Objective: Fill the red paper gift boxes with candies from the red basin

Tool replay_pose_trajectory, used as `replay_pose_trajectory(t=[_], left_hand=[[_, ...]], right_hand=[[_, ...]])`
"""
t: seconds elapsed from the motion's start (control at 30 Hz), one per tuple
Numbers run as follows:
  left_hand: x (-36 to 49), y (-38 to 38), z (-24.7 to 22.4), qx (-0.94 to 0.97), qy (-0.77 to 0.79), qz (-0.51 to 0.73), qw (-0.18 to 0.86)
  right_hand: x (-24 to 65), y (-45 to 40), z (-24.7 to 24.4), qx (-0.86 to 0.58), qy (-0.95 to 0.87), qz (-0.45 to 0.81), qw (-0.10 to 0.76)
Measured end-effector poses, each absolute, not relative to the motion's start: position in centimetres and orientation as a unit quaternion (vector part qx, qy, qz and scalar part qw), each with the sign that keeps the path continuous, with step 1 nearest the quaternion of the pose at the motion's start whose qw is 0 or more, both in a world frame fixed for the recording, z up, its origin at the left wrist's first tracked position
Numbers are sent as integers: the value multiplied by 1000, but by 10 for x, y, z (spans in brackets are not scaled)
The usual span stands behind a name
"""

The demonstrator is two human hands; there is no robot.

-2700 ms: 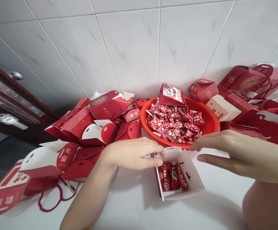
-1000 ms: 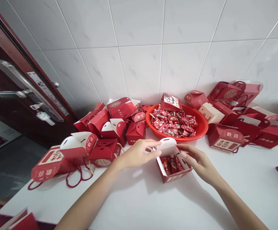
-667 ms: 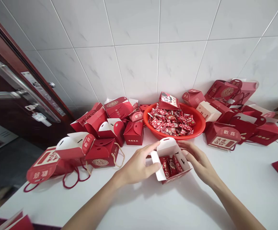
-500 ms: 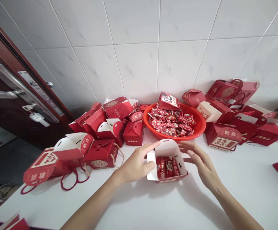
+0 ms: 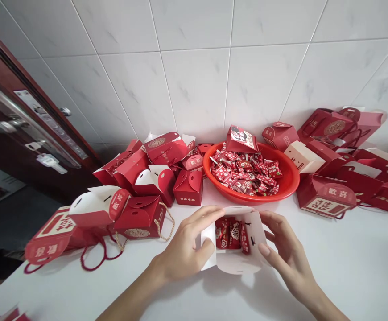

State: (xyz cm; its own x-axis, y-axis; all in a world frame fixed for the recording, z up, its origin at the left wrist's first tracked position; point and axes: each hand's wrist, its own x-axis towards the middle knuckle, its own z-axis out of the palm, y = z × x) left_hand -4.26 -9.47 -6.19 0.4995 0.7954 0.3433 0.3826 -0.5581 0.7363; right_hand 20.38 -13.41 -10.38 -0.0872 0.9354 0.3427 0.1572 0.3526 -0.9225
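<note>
An open box with a white inside (image 5: pixel 239 263) stands on the white table in front of me, its flaps up, with several red wrapped candies (image 5: pixel 229 234) in it. My left hand (image 5: pixel 192 243) holds the box's left side, its thumb on the white flap and its fingers along the back. At the right side, my right hand (image 5: pixel 286 249) has its thumb on the side flap and its fingers behind it. Just beyond, a red basin (image 5: pixel 292 185) holds many wrapped candies, with a small red box (image 5: pixel 241 139) resting on top at the back.
Red gift boxes (image 5: pixel 138 218) crowd the left of the table (image 5: pixel 140 272), some with rope handles. More boxes (image 5: pixel 329 196) are piled at the right. A tiled wall (image 5: pixel 194 89) rises behind, and a door with keys (image 5: pixel 51 162) stands at the left.
The box's front flap has folded out toward me, and the box is tilted more open to view. My right hand has closed in on its right side. The view has shifted slightly.
</note>
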Motion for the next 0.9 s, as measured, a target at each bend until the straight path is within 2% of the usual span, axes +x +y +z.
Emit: replay_pose_trajectory(t=[0.4, 0.73, 0.9], left_hand=[[-45, -93, -66, 780, 376, 328, 377], [-43, -80, -77, 695, 319, 333, 551], [-34, -85, -74, 692, 367, 348, 515]], right_hand=[[208, -135, -109, -432, -639, 407, 490], [207, -130, -111, -482, -665, 359, 443], [206, -131, -111, -482, -674, 353, 435]])
